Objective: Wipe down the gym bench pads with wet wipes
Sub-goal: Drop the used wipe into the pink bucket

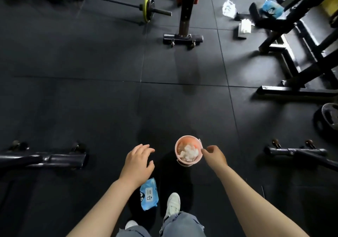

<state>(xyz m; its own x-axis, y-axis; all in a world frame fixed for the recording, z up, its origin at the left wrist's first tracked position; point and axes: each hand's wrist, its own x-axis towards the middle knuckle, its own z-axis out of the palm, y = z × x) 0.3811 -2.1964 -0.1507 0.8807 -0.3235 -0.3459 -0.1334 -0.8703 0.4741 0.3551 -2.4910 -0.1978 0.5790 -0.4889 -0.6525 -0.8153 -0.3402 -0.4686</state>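
A small pink bucket [188,151] with crumpled white used wipes [190,153] inside is in front of my feet. My right hand [215,154] is at its right rim, fingertips curled and pinching the edge. My left hand [138,163] hovers to the left of the bucket with fingers spread and relaxed, holding nothing. A blue wet-wipe pack [149,193] lies on the black rubber floor under my left wrist, beside my white shoe [172,204]. No bench pad shows clearly; only bench frames are in view.
Wheeled bench feet lie at the left [45,159], the right [296,151] and the top centre [182,38]. A black rack frame [292,57] fills the right. A barbell with a yellow plate [147,7] lies at the back. White and blue bags [228,8] litter the far right.
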